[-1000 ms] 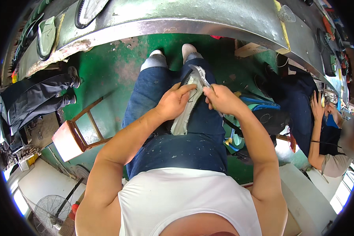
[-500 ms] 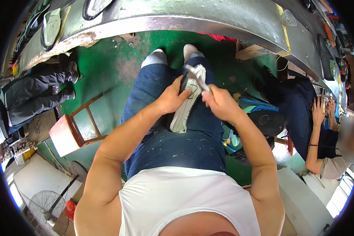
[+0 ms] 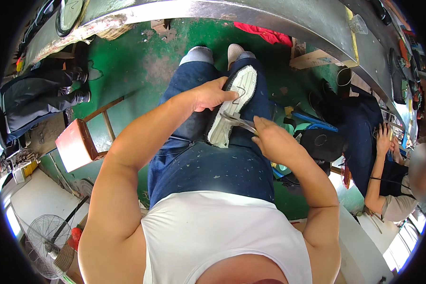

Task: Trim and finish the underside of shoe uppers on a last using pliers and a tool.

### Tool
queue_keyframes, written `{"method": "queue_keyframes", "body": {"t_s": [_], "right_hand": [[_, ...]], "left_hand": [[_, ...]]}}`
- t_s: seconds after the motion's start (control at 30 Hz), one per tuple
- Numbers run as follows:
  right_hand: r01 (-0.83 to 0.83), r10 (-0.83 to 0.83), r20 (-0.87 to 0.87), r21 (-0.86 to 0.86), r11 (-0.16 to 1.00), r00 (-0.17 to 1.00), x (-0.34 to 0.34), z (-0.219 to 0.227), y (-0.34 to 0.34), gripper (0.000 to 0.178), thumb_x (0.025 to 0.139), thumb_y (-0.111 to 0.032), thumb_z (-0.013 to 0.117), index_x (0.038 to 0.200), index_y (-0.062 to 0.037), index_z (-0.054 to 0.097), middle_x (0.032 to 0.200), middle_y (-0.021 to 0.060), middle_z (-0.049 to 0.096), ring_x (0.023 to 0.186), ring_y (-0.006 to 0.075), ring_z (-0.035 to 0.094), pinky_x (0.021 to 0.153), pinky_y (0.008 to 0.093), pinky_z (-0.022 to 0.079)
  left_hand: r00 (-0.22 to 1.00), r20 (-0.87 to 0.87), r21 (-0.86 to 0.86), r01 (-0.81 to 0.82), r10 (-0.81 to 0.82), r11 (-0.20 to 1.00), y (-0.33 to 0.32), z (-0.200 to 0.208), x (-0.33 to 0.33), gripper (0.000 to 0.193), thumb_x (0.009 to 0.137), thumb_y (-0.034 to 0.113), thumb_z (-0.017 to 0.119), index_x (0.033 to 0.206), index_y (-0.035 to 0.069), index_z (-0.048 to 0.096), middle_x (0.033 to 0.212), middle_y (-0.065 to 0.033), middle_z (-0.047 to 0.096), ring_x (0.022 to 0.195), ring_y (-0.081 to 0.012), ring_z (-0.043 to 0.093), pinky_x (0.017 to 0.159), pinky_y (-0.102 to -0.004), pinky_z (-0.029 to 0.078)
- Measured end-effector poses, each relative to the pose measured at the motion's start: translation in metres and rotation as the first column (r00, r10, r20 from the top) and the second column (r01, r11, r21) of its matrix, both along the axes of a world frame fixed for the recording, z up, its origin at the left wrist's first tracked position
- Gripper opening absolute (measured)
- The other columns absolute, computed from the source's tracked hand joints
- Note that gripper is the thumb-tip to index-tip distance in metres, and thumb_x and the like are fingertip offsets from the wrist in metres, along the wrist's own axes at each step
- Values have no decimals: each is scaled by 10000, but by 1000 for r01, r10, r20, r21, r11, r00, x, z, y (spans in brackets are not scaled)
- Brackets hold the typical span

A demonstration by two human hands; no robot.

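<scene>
A shoe (image 3: pixel 236 105) lies bottom up along my thighs, its pale underside edged by a dark stitched rim and bearing a dark drawn mark. My left hand (image 3: pixel 209 97) grips its left side, thumb on the pale face and fingers mostly hidden at the edge. In my right hand (image 3: pixel 278 142) is a hammer (image 3: pixel 237 121), fingers closed round the handle. Its metal head sits over the narrow middle of the underside; whether it touches, I cannot tell.
A metal-topped workbench (image 3: pixel 184 9) curves across the front. At left stand a reddish stool (image 3: pixel 72 144) and a wire fan (image 3: pixel 47 236). Another person (image 3: pixel 359 128) works close on the right, beside a black padded seat (image 3: pixel 322 144). Red cloth (image 3: pixel 265 34) lies under the bench.
The hammer has come down from near the shoe's far end to its middle, nearer me. My left thumb has shifted on the underside, and the whole view has tilted slightly.
</scene>
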State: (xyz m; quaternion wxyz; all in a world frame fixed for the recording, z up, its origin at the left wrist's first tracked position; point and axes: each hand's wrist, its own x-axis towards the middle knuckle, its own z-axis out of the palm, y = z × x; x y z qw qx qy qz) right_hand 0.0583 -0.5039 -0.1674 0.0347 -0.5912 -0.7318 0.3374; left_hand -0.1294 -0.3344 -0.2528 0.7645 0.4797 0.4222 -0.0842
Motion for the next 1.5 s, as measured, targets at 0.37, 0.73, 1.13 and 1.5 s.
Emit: {"method": "queue_keyframes", "body": {"t_s": [0.37,0.73,1.13,1.5], "right_hand": [[-6,-47,-118,-410,912,992,-6,11,42,268,938,-264,650,1021,-10,655,869,265,675,857,435,660,752,483,518],[-138,131,270,5,990,954,-33,8,12,282,871,-72,636,1100,85,587,1012,237,665,941,384,684,809,426,560],[40,-47,-92,-75,996,995,-14,-50,23,192,912,-211,656,979,-31,649,901,164,694,853,394,669,753,475,527],[21,-16,96,-55,998,995,-26,-25,-42,234,916,-185,639,1080,-25,595,945,181,654,853,394,649,740,490,521]], "left_hand": [[996,61,-101,-60,67,993,-1,-5,-13,550,961,307,672,1423,119,440,1221,-61,643,1085,-183,619,849,-421,526],[996,65,-63,-62,66,996,-4,-8,-12,501,983,272,648,1415,121,443,1218,-51,646,1052,-165,650,832,-400,563],[931,336,-321,-28,142,947,6,-9,-41,677,941,212,704,1494,95,332,1320,-60,582,1169,-164,594,958,-381,512],[986,155,241,-94,58,966,-41,-1,-21,785,981,112,592,1573,43,81,1451,-163,455,1327,-213,462,1124,-338,366]]}}
